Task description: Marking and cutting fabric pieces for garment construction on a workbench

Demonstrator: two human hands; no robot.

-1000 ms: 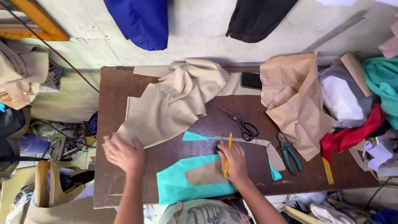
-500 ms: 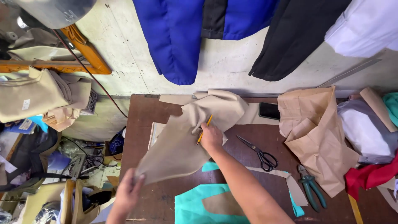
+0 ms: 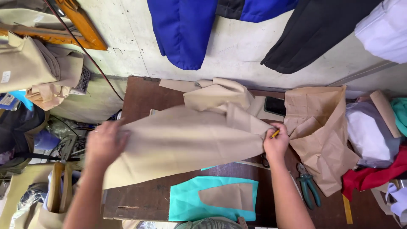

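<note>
Tan fabric (image 3: 186, 142) is now lifted off the tabletop and stretched between your hands, left hand (image 3: 104, 142) gripping its left edge, right hand (image 3: 275, 144) pinching the other plus a yellow pencil (image 3: 275, 134), uncovering the teal piece (image 3: 186, 203).

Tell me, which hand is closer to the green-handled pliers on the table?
Right. The right hand grips the beige cloth just up-left of the pliers; the left hand holds the cloth's far end.

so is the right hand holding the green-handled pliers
No, the right hand grips a yellow pencil and beige fabric; the green-handled pliers lie on the table.
</note>
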